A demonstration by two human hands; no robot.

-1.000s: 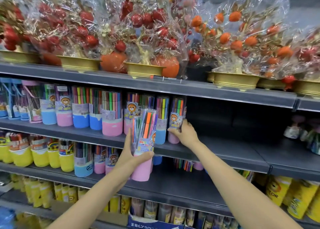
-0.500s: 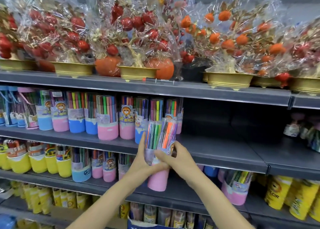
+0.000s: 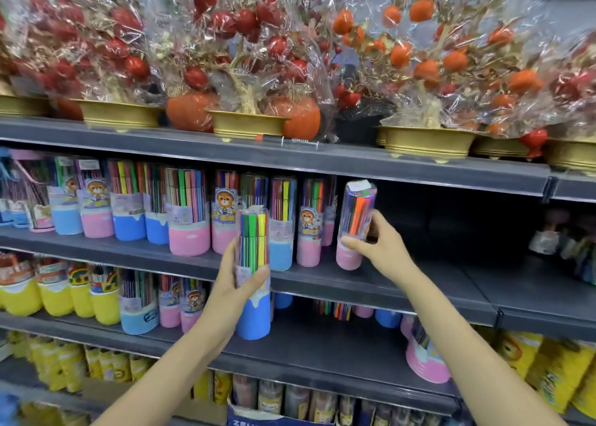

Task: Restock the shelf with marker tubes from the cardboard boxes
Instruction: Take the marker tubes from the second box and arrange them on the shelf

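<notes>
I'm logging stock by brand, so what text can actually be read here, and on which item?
"ZEL": partial white letters, cut off, on the blue box at the bottom edge.
Bear labels on the marker tubes: print too blurred to read.
Yellow packs at lower right: lettering unreadable.

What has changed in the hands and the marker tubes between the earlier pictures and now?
The right hand took the pink-based tube out of the pair that the left hand held and carried it up and right to the end of the row on the middle shelf, where it is tilted. The left hand now holds only the blue-based tube. The shelved tubes stayed in place.
</notes>
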